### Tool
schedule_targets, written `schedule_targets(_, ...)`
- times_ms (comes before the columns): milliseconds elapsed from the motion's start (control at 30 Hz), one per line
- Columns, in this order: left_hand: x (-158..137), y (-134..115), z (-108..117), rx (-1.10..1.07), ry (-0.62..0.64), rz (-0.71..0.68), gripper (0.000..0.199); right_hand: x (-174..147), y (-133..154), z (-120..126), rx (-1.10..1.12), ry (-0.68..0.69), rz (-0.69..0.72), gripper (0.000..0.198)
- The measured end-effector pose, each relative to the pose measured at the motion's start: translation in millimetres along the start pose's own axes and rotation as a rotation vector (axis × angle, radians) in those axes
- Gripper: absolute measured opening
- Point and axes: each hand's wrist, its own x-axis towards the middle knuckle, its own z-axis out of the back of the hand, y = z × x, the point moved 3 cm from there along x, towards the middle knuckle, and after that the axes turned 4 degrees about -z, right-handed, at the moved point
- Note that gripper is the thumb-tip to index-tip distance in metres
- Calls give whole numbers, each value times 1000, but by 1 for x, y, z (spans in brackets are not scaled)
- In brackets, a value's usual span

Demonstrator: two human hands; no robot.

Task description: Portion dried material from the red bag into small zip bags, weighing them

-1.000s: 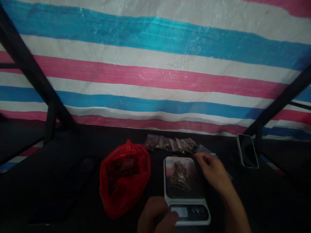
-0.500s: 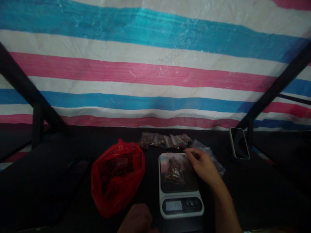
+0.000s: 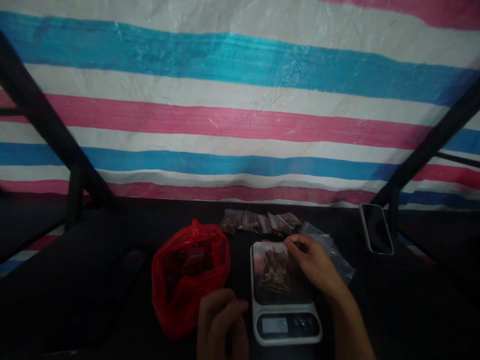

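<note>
A white kitchen scale (image 3: 287,342) with a dark plate carries a small clear zip bag (image 3: 275,272) of brown, dried-looking pieces. Its display seems to read 105. My right hand (image 3: 309,257) pinches the bag's upper right corner at the far edge of the plate. Left of the scale's front, my left hand (image 3: 224,322) is raised with loosely bent fingers a little apart, and nothing shows in it. A red plastic bag (image 3: 176,320), its mouth open, holds more brown pieces and what looks like a small clear bag.
Several filled zip bags (image 3: 253,222) lie in a row behind the scale. Flat clear bags (image 3: 339,257) are partly under my right forearm. A phone (image 3: 377,229) rests at the far right. Black slanted bars (image 3: 48,120) flank a striped plastic sheet (image 3: 240,117) at the back.
My left hand has risen into view, its fingers loosening. My right fingertips have come onto the zip bag's top corner, and the bag looks spread out more. The view has shifted slightly.
</note>
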Motion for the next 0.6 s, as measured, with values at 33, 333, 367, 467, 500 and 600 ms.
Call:
schedule_targets(33, 1, 0, -6, -18, 0, 72, 17, -2, 6, -1, 56, 21, 7, 35)
schedule_targets(333, 19, 4, -29, -330, 66, 778, 44, -16, 76, -45, 321, 225, 109, 48)
schedule_targets(367, 20, 8, -28, -369, 68, 805, 46, -17, 83, -53, 335, 234, 108, 48)
schedule_targets(467, 23, 21, -24, -507, 13, 887, 49, -20, 97, -78, 359, 262, 89, 47)
schedule_targets(500, 23, 25, -22, -563, -29, 927, 52, -21, 100, -85, 361, 261, 86, 46)
schedule_targets(600, 24, 33, -16, -654, -234, 1081, 58, -22, 107, -104, 349, 216, 101, 44)
